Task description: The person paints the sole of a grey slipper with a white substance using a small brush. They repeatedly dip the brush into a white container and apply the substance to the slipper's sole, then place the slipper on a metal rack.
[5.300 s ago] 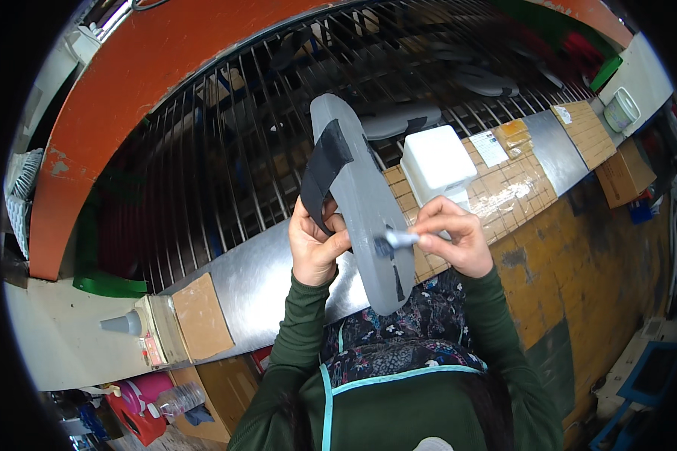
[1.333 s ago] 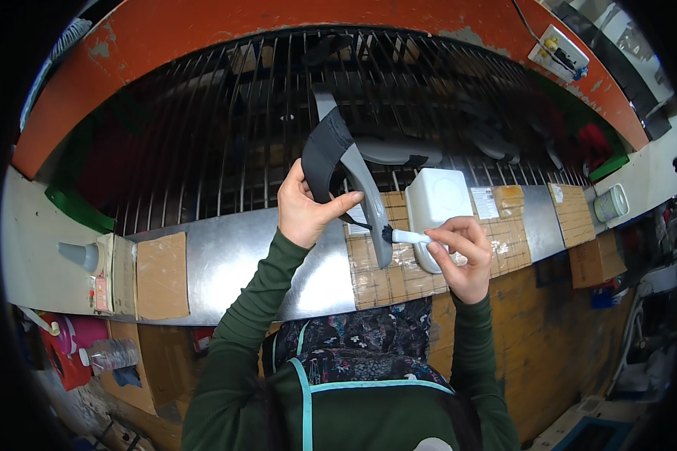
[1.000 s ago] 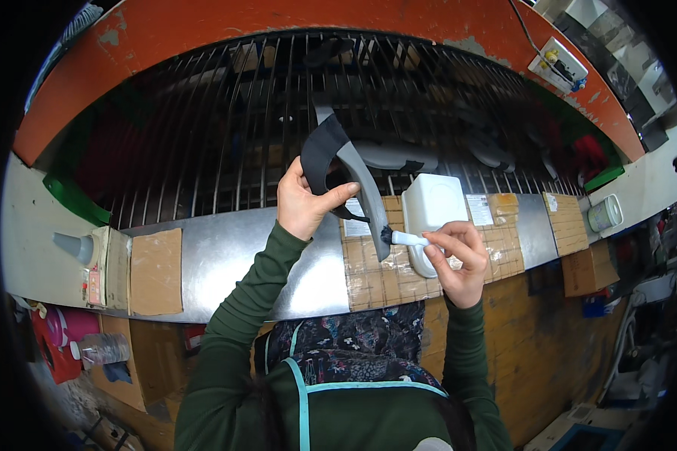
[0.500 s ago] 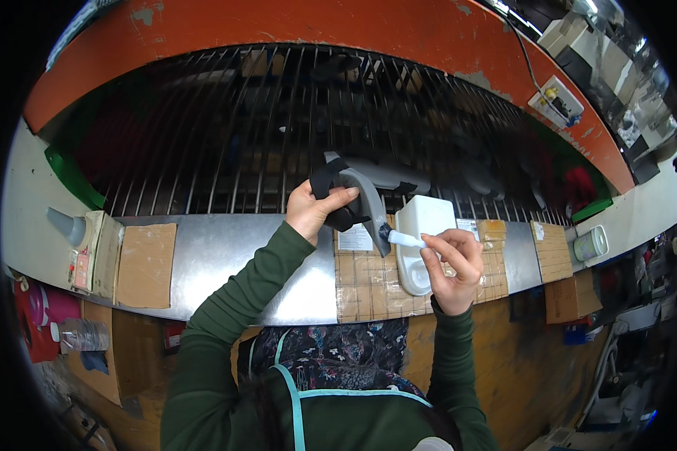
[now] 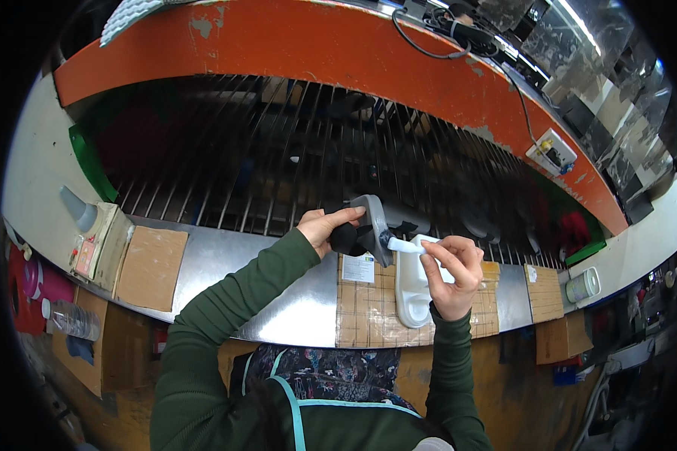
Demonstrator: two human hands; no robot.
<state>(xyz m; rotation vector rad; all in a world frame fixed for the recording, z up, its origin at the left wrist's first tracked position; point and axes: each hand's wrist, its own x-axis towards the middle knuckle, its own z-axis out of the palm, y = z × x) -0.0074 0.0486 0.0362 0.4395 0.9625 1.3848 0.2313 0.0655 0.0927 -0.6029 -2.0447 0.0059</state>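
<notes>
My left hand (image 5: 325,225) grips a grey shoe sole with black upper (image 5: 367,230), holding it edge-on above the back of the metal bench (image 5: 226,278). My right hand (image 5: 453,267) pinches a thin white brush-like tool (image 5: 408,245) whose tip touches the grey sole's side. Below the tool stands a white plastic container (image 5: 412,289) on a brown gridded mat (image 5: 368,316). Both arms wear dark green sleeves.
A black wire rack (image 5: 293,161) under an orange beam (image 5: 316,52) runs behind the bench. At the left lie a cardboard pad (image 5: 152,268) and a grey cone-tipped bottle (image 5: 79,210). A round tin (image 5: 584,284) and another cardboard pad (image 5: 544,293) sit right.
The shoe part has come down from raised in front of the rack to just over the bench's back edge. Both hands kept their grips, the tool still at the sole.
</notes>
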